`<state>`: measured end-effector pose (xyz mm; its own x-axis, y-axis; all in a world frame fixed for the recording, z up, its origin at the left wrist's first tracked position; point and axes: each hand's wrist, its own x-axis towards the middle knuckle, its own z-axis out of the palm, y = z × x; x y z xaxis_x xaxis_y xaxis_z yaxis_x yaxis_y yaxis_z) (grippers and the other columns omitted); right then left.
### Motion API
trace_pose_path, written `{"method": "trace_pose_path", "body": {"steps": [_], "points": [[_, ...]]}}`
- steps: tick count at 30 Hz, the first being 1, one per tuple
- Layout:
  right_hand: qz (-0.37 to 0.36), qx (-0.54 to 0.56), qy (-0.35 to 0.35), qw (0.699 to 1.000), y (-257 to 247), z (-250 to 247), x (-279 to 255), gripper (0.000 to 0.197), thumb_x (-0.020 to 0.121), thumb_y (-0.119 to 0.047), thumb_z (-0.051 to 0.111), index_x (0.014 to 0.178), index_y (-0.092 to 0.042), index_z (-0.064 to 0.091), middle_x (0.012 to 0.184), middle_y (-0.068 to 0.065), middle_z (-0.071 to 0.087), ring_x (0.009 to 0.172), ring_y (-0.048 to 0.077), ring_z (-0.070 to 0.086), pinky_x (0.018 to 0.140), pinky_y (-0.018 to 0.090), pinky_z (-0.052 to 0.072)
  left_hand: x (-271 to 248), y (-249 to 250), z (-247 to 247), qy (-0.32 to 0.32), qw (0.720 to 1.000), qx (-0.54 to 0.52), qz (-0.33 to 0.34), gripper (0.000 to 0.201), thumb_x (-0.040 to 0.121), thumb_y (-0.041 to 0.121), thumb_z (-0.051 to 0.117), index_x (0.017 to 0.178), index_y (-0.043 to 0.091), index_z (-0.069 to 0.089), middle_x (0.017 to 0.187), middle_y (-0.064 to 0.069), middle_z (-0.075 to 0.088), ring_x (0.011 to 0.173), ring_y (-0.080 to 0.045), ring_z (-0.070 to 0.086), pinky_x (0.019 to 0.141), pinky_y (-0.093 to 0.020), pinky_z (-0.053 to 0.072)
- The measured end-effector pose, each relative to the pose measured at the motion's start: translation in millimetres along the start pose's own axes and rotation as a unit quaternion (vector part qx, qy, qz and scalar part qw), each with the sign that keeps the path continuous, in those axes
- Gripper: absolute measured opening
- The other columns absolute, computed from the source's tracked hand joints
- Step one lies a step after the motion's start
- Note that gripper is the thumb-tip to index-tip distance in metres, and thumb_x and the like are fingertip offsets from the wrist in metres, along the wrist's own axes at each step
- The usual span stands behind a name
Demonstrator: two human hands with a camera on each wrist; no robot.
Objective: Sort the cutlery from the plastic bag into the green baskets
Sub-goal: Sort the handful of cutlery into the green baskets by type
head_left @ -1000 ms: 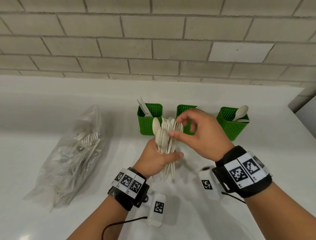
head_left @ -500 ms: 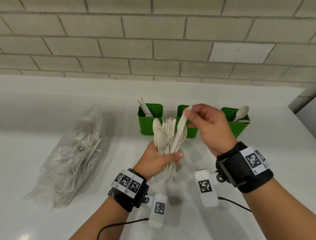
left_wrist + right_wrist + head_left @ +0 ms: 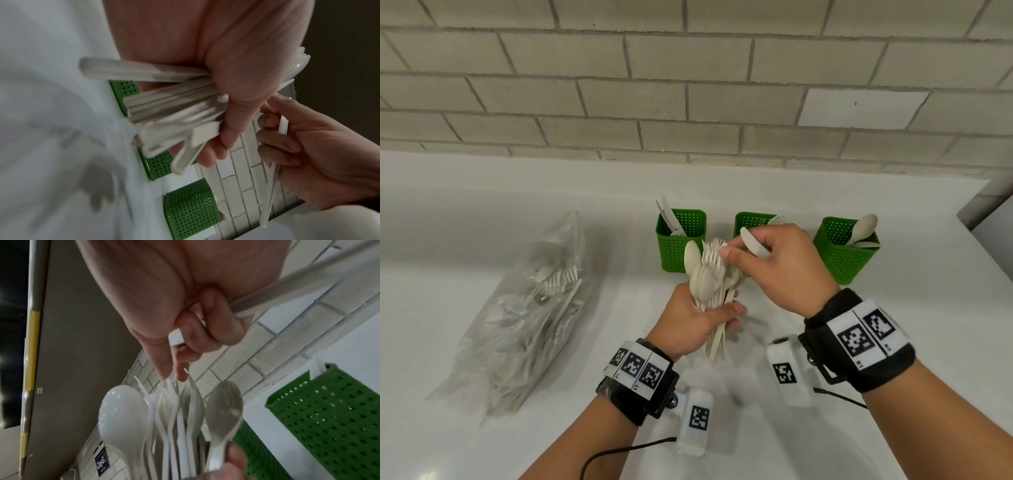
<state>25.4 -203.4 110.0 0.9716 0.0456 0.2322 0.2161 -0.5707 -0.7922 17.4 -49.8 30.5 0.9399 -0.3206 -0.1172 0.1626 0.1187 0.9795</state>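
Observation:
My left hand (image 3: 717, 317) grips an upright bundle of white plastic spoons and forks (image 3: 707, 274) by the handles, above the counter in front of the baskets. My right hand (image 3: 729, 250) holds a white knife (image 3: 755, 246) tucked in its curled fingers, while its thumb and forefinger touch the fork tips at the top of the bundle (image 3: 174, 410). The knife's serrated edge (image 3: 283, 126) shows against the right hand's fingers. Behind stand three green baskets: the left basket (image 3: 681, 251) holds knives, the middle basket (image 3: 751, 221) forks, the right basket (image 3: 844, 260) spoons.
A clear plastic bag (image 3: 527, 308) with more white cutlery lies on the white counter (image 3: 482, 445) to the left. A grey brick wall (image 3: 688, 85) runs behind the baskets. The counter ends at the far right edge.
The right hand drew a knife up out of the bundle, then tucked it into its curled fingers and came back down to the fork tips. The left hand kept its grip.

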Motion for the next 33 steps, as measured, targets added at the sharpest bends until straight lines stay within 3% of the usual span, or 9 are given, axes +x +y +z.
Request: {"method": "trace_pose_path", "body": {"steps": [6, 9, 11, 14, 17, 20, 24, 29, 33], "points": [[-0.011, -0.038, -0.034, 0.999, -2, 3, 6, 0.015, 0.089, -0.024, 0.068, 0.076, -0.017, 0.073, 0.071, -0.002, 0.069, 0.066, 0.012, 0.062, 0.063, 0.025, 0.049, -2, 1, -3, -0.001, 1.0, 0.009, 0.022, 0.012, 0.081, -0.007, 0.072, 0.084, 0.003, 0.067, 0.079, -0.007, 0.067, 0.082, -0.033, 0.071, 0.061, -0.032, 0.056], [-0.007, -0.004, 0.037, 0.999, -5, 0, 9, 0.014, 0.09, -0.019, 0.064, 0.08, -0.013, 0.072, 0.076, 0.001, 0.07, 0.068, 0.012, 0.062, 0.064, 0.026, 0.049, -3, 2, -5, -0.004, 1.0, 0.002, 0.012, 0.012, 0.082, -0.007, 0.071, 0.085, 0.004, 0.067, 0.078, -0.003, 0.069, 0.082, -0.03, 0.071, 0.06, -0.03, 0.056], [0.002, 0.03, 0.063, 0.998, -7, -4, 11, 0.013, 0.09, -0.02, 0.065, 0.081, -0.015, 0.072, 0.076, -0.002, 0.07, 0.068, 0.008, 0.061, 0.063, 0.021, 0.048, -2, 0, -6, -0.006, 1.0, 0.019, 0.012, 0.011, 0.083, -0.005, 0.072, 0.084, 0.006, 0.068, 0.078, -0.002, 0.071, 0.081, -0.032, 0.071, 0.061, -0.032, 0.057], [-0.006, -0.019, -0.012, 1.0, -10, 1, 8, 0.016, 0.087, -0.031, 0.07, 0.079, -0.017, 0.074, 0.07, -0.002, 0.068, 0.064, 0.008, 0.062, 0.06, 0.021, 0.048, 0, -1, -3, -0.002, 0.999, 0.037, 0.014, 0.011, 0.082, -0.003, 0.074, 0.082, 0.007, 0.069, 0.08, -0.004, 0.07, 0.086, -0.043, 0.069, 0.062, -0.035, 0.058], [0.012, -0.016, -0.004, 1.0, -5, 3, 9, 0.02, 0.085, -0.03, 0.073, 0.074, -0.014, 0.075, 0.07, 0.002, 0.07, 0.067, 0.013, 0.063, 0.06, 0.023, 0.047, 1, -2, -1, 0.003, 0.999, 0.042, 0.019, 0.01, 0.082, -0.002, 0.074, 0.085, 0.005, 0.068, 0.083, -0.009, 0.068, 0.089, -0.043, 0.068, 0.062, -0.034, 0.059], [0.023, 0.031, 0.009, 0.999, -5, 1, 9, 0.014, 0.081, -0.029, 0.078, 0.075, -0.016, 0.076, 0.073, -0.005, 0.071, 0.069, 0.007, 0.065, 0.063, 0.018, 0.048, 1, -2, -3, 0.015, 0.998, 0.049, 0.031, 0.011, 0.082, 0.002, 0.075, 0.088, 0.007, 0.068, 0.085, -0.013, 0.068, 0.088, -0.044, 0.068, 0.063, -0.036, 0.06], [0.039, 0.093, -0.065, 0.993, -8, -3, 8, 0.008, 0.083, -0.019, 0.076, 0.087, -0.013, 0.079, 0.076, -0.009, 0.072, 0.066, -0.001, 0.064, 0.064, 0.013, 0.047, -2, 1, -7, 0.011, 0.997, 0.056, 0.047, 0.011, 0.082, 0.001, 0.075, 0.086, 0.008, 0.067, 0.085, -0.018, 0.07, 0.076, -0.04, 0.069, 0.063, -0.035, 0.058], [0.031, 0.094, -0.108, 0.989, -5, -4, 11, 0.008, 0.085, -0.017, 0.073, 0.09, -0.013, 0.078, 0.086, -0.002, 0.076, 0.085, 0.011, 0.071, 0.082, 0.026, 0.056, -5, 1, -9, -0.004, 0.995, 0.078, 0.063, 0.012, 0.082, 0.002, 0.075, 0.084, 0.01, 0.067, 0.079, -0.011, 0.072, 0.064, -0.025, 0.066, 0.063, -0.035, 0.057], [0.02, 0.097, -0.085, 0.991, -5, -1, 11, 0.006, 0.086, -0.018, 0.072, 0.084, -0.018, 0.078, 0.081, -0.005, 0.075, 0.08, 0.009, 0.069, 0.078, 0.025, 0.055, -4, 3, -12, -0.002, 0.99, 0.116, 0.083, 0.012, 0.084, 0.003, 0.074, 0.082, 0.011, 0.067, 0.08, -0.018, 0.071, 0.063, -0.03, 0.066, 0.062, -0.037, 0.058]]}}
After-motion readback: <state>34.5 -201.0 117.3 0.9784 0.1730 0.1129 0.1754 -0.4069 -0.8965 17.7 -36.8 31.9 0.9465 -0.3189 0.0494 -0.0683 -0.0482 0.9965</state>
